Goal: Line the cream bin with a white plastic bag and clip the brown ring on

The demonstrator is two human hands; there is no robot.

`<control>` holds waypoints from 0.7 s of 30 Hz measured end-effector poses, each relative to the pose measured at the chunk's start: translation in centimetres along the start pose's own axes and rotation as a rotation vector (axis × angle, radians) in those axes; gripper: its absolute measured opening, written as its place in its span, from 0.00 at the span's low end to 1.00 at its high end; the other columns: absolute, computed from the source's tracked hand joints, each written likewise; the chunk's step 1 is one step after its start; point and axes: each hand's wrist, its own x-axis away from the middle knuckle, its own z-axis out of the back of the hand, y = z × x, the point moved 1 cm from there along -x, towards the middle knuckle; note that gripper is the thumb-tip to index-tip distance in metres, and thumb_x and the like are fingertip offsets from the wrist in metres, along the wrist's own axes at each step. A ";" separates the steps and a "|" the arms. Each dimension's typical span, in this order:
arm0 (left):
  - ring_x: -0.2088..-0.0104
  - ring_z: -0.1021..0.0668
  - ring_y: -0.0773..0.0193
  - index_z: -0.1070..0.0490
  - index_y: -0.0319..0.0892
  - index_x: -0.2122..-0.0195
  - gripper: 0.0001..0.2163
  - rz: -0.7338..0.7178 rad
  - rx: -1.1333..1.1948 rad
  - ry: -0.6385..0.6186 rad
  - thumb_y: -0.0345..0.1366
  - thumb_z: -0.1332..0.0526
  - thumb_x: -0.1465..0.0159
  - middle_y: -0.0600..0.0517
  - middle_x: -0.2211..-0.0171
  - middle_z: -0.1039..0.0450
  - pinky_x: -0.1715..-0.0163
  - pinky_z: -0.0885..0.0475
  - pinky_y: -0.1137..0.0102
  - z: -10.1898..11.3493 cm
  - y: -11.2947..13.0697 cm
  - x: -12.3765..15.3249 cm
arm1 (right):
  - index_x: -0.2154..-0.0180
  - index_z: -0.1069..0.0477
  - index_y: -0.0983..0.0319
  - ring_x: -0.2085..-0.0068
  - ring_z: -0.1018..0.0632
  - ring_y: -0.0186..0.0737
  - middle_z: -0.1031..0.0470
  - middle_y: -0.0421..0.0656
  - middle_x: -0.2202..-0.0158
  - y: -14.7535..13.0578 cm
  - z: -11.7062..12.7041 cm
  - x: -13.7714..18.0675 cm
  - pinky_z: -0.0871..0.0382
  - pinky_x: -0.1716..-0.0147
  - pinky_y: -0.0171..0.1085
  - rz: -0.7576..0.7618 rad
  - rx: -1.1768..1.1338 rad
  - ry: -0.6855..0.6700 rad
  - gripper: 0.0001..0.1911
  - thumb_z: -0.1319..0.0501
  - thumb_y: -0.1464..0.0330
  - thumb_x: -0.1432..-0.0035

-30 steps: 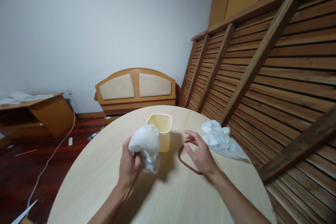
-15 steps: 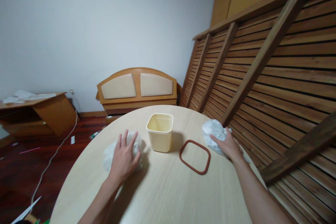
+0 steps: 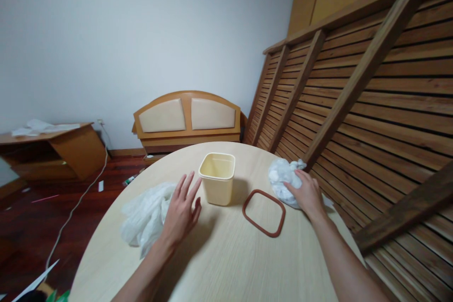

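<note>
My left hand (image 3: pixel 182 212) hovers over the table with its fingers apart, holding nothing, just left of a cream square plastic bin (image 3: pixel 218 189). Partly behind that hand lies a crumpled translucent plastic bag (image 3: pixel 145 219). On the right side, my right hand (image 3: pixel 307 194) has its thumb and fingers closed on a bunched white plastic bag (image 3: pixel 281 183) that rests on the table. Some of its fingers are hidden behind the hand. Between the bin and my right hand, a brown rounded-square ring (image 3: pixel 264 213) lies flat.
Everything stands on a round pale wooden table (image 3: pixel 233 264). A slatted wooden panel (image 3: pixel 354 104) leans close along the right edge. A headboard (image 3: pixel 187 118) is against the wall behind. To the left are a low desk (image 3: pixel 71 151) and a cable (image 3: pixel 78 205) on the floor.
My left hand has come off the left bag and moved right toward the bin. The left bag now lies more spread out. My right hand and its bag have shifted slightly left.
</note>
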 end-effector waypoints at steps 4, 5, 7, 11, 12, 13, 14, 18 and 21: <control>0.29 0.46 0.49 0.57 0.47 0.28 0.31 -0.099 0.057 -0.038 0.27 0.49 0.30 0.43 0.31 0.45 0.35 0.37 0.48 -0.8 0.8 -0.6 | 0.45 0.28 0.66 0.49 0.25 0.56 0.25 0.55 0.45 -2.3 0.8 0.0 0.31 0.49 0.51 0.195 0.035 0.011 0.25 0.40 0.61 0.41; 0.29 0.46 0.49 0.58 0.47 0.28 0.31 -0.097 0.066 -0.040 0.27 0.49 0.30 0.43 0.31 0.44 0.35 0.37 0.48 -0.9 0.8 -0.7 | 0.44 0.29 0.66 0.49 0.25 0.56 0.25 0.54 0.45 -3.0 1.1 0.0 0.31 0.50 0.51 0.232 0.051 0.007 0.25 0.40 0.63 0.41; 0.30 0.44 0.49 0.58 0.47 0.28 0.30 -0.080 0.084 -0.027 0.28 0.50 0.29 0.43 0.33 0.41 0.36 0.35 0.48 -0.9 0.7 -0.8 | 0.42 0.31 0.64 0.49 0.25 0.55 0.26 0.52 0.42 -4.3 1.7 0.0 0.31 0.50 0.50 0.295 0.086 -0.001 0.26 0.40 0.67 0.42; 0.36 0.34 0.49 0.47 0.49 0.32 0.26 -0.044 0.129 0.063 0.29 0.46 0.30 0.42 0.42 0.36 0.41 0.30 0.50 -0.7 0.9 -0.9 | 0.38 0.36 0.62 0.46 0.25 0.55 0.27 0.51 0.41 -6.7 2.9 0.2 0.32 0.49 0.49 0.424 0.114 -0.031 0.31 0.40 0.73 0.44; 0.38 0.33 0.50 0.42 0.49 0.35 0.23 -0.042 0.143 0.094 0.30 0.45 0.30 0.44 0.46 0.34 0.43 0.28 0.51 -0.6 1.1 -0.9 | 0.37 0.36 0.62 0.46 0.25 0.55 0.27 0.51 0.40 -7.1 3.1 0.2 0.32 0.49 0.49 0.456 0.115 -0.038 0.32 0.41 0.74 0.44; 0.40 0.31 0.50 0.36 0.49 0.39 0.19 -0.044 0.156 0.126 0.30 0.43 0.31 0.45 0.49 0.34 0.44 0.27 0.52 -0.5 1.2 -0.8 | 0.36 0.37 0.63 0.46 0.25 0.55 0.28 0.51 0.40 -7.5 3.3 0.2 0.32 0.50 0.49 0.485 0.115 -0.041 0.33 0.41 0.75 0.44; 0.42 0.30 0.51 0.32 0.49 0.44 0.16 -0.047 0.168 0.157 0.29 0.42 0.31 0.46 0.52 0.33 0.46 0.26 0.52 -0.4 1.4 -0.8 | 0.36 0.38 0.63 0.46 0.25 0.55 0.28 0.51 0.40 -7.9 3.5 0.3 0.32 0.50 0.49 0.512 0.114 -0.037 0.33 0.41 0.75 0.44; 0.46 0.28 0.53 0.27 0.47 0.56 0.08 -0.066 0.212 0.218 0.29 0.41 0.32 0.50 0.59 0.33 0.50 0.24 0.56 0.3 2.2 -0.5 | 0.34 0.41 0.63 0.49 0.24 0.54 0.27 0.52 0.40 -9.3 4.6 0.6 0.32 0.53 0.49 0.582 0.083 0.040 0.33 0.42 0.74 0.40; 0.47 0.27 0.54 0.26 0.48 0.55 0.08 -0.081 0.243 0.229 0.29 0.41 0.32 0.50 0.60 0.33 0.51 0.24 0.56 0.9 2.8 -0.1 | 0.32 0.43 0.60 0.51 0.22 0.52 0.26 0.51 0.41 -10.8 5.9 1.0 0.32 0.54 0.48 0.629 0.046 0.129 0.33 0.41 0.73 0.37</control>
